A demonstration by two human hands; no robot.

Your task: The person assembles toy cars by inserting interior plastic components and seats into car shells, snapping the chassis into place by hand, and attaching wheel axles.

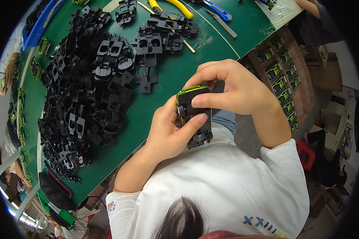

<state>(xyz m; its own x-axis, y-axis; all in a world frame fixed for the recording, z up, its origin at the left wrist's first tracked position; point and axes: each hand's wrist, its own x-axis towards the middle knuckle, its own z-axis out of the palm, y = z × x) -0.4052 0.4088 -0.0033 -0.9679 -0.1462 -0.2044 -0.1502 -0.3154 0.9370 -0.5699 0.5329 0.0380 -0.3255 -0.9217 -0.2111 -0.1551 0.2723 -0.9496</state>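
Green and black plastic make up the small toy car body [194, 116] at the centre of the frame, turned underside-up so its black chassis faces the camera — both hands are clamped on it. The left hand [167, 133] cradles it from the lower left, thumb laid across the chassis. The right hand [233, 89] comes in from the right and grips the upper end, thumb pressed flat on the black part, fingers curled over the lime-green edge.

The car is held just above the near edge of the dark green surface [167, 75]. On that surface, filling the left half of the frame, lies a big heap of loose black plastic chassis parts [83, 99]. At the upper centre rest yellow-handled pliers [175, 7], with a blue-handled utility knife [216, 9] just to their right. Right of the surface — in the upper right — a brown compartmented tray [285, 75] holds rows of green toy cars.
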